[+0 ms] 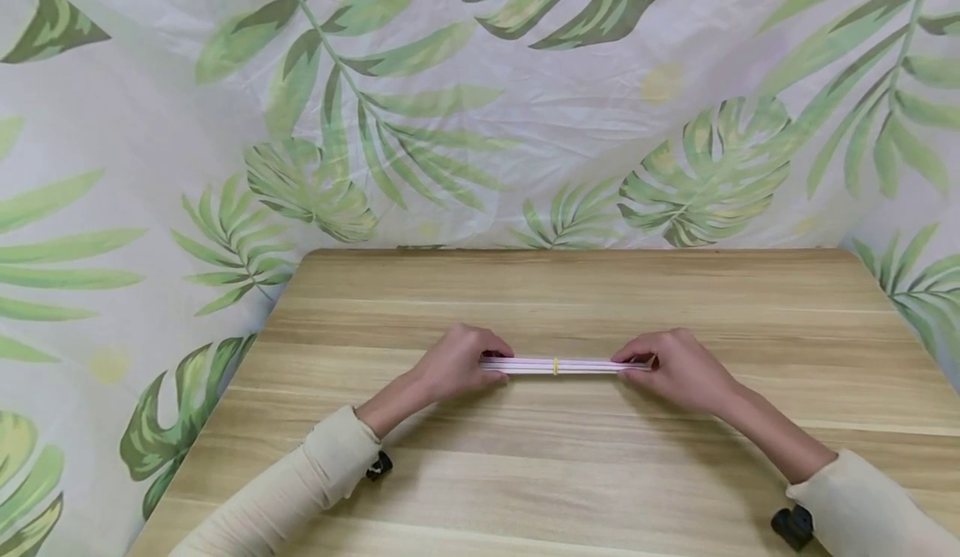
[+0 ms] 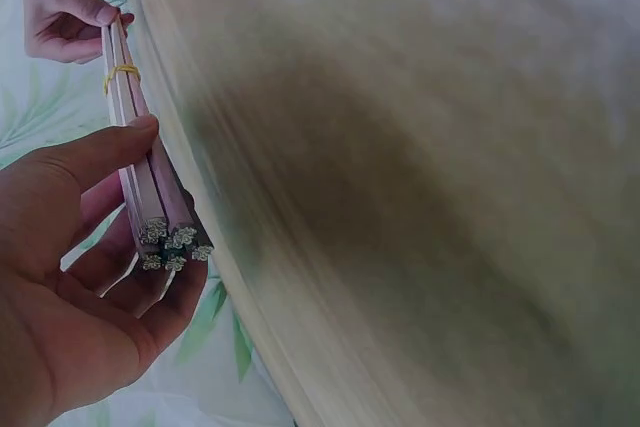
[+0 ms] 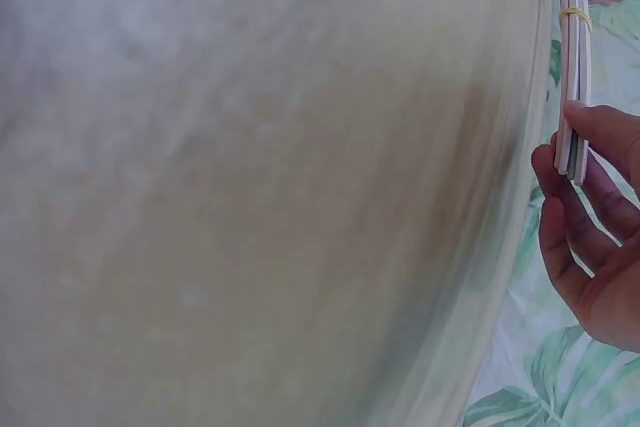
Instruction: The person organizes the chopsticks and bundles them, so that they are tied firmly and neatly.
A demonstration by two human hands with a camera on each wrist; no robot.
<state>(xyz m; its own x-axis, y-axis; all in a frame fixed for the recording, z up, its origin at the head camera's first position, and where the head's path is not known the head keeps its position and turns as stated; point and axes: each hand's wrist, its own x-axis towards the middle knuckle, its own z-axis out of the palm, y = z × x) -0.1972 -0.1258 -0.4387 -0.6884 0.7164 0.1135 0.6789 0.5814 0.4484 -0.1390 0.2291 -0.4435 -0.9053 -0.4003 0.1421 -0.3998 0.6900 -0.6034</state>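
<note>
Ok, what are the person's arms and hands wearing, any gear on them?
Both hands are bare: left hand, right hand. Each arm has a cream long sleeve ending just short of the wrist. A small black clip-like piece sits under the left cuff, another under the right.

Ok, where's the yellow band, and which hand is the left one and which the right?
Band (image 1: 556, 365): head view, the loop round the sticks' middle.
Left hand (image 1: 457, 363): head view, its back, gripping one end.
Right hand (image 1: 675, 367): head view, its back, gripping the other end.
</note>
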